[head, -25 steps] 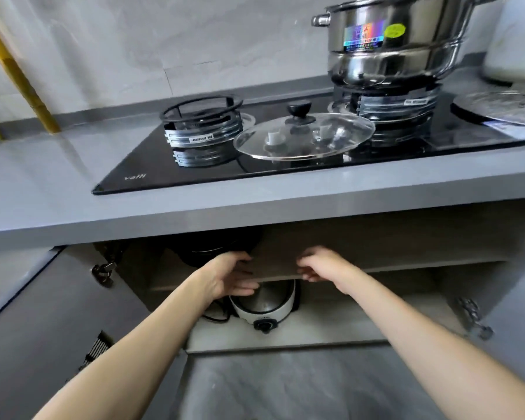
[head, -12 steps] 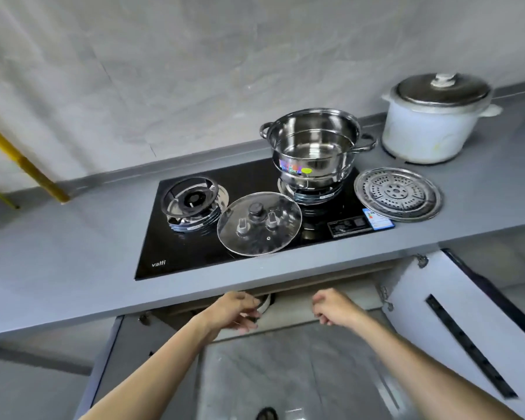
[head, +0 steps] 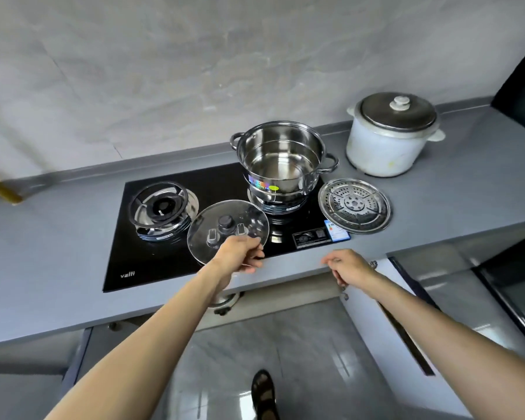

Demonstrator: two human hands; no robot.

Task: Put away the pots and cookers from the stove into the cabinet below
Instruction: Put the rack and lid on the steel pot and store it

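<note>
A steel pot (head: 281, 159) stands uncovered on the right burner of the black cooktop (head: 140, 262). A glass lid (head: 225, 221) lies flat on the cooktop in front of it. My left hand (head: 240, 253) grips the lid's near rim, thumb on top and fingers underneath. My right hand (head: 349, 268) hovers over the counter's front edge, loosely curled and holding nothing. A perforated steamer plate (head: 354, 205) lies right of the pot. A white rice cooker (head: 388, 137) with a metal lid stands at the back right. A small cooker (head: 225, 300) shows partly in the cabinet below.
The left burner (head: 161, 206) has nothing on it. Both cabinet doors hang open, the right door (head: 391, 328) out towards me and the left door (head: 79, 359) beside my left arm. My sandalled foot (head: 262, 395) is on the tiled floor. A yellow pipe (head: 0, 189) runs at the far left.
My view has risen from the cabinet to above the counter. Both hands came up out of the cabinet; the left one has taken hold of the glass lid's rim.
</note>
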